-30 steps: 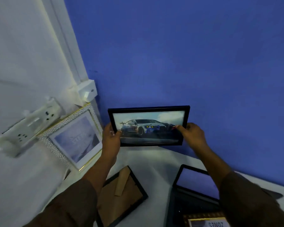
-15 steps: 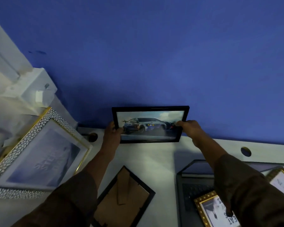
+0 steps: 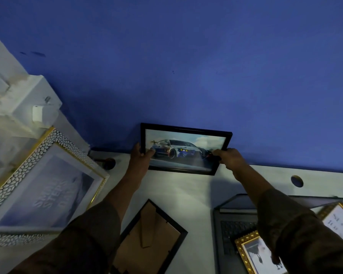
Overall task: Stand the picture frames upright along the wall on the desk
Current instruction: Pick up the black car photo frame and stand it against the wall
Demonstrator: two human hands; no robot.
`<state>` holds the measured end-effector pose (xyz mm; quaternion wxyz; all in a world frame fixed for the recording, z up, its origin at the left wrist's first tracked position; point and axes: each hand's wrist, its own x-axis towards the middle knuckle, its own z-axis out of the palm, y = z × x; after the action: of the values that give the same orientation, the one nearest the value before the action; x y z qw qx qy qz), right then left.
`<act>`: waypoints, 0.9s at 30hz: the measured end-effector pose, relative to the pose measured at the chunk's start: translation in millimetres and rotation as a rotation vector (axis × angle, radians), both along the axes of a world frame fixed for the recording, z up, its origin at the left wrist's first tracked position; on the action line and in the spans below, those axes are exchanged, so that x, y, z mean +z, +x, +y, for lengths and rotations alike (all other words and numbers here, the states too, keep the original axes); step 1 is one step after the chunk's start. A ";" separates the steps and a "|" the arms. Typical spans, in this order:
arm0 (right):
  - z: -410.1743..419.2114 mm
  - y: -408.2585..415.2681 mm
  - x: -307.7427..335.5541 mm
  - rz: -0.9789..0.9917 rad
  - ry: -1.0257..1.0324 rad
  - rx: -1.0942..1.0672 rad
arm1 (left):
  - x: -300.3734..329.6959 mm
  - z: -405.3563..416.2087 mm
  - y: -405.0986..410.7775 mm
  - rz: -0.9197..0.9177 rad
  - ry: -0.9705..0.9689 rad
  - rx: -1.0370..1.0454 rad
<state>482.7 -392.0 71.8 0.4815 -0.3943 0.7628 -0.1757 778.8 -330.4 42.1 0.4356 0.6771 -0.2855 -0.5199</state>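
A black frame with a race-car picture (image 3: 188, 143) stands against the blue wall (image 3: 206, 66) at the back of the white desk (image 3: 198, 194), tilted slightly. My left hand (image 3: 140, 158) grips its left edge and my right hand (image 3: 229, 157) grips its lower right corner. A large white pebble-edged frame (image 3: 42, 186) leans upright at the left. A black frame (image 3: 151, 236) lies face down in front. Two gold frames (image 3: 253, 252) (image 3: 339, 220) lie at the right.
A dark laptop (image 3: 236, 224) sits open at the right, with one gold frame resting on its keyboard. Cable holes (image 3: 296, 181) (image 3: 109, 163) pierce the desk near the wall. A white switch box (image 3: 38, 113) juts from the left wall.
My view swung right and down. Both hands carried the car frame back to the wall, and its bottom edge now meets the desk.
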 end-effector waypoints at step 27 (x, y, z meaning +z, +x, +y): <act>97.1 1.7 98.6 0.045 -0.397 0.451 | 64.7 147.9 -65.4 -0.038 -0.045 0.243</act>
<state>484.3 -294.9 170.4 0.4048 -0.6439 0.6173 -0.2014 713.4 -182.5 106.7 0.5050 0.7065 -0.2214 -0.4436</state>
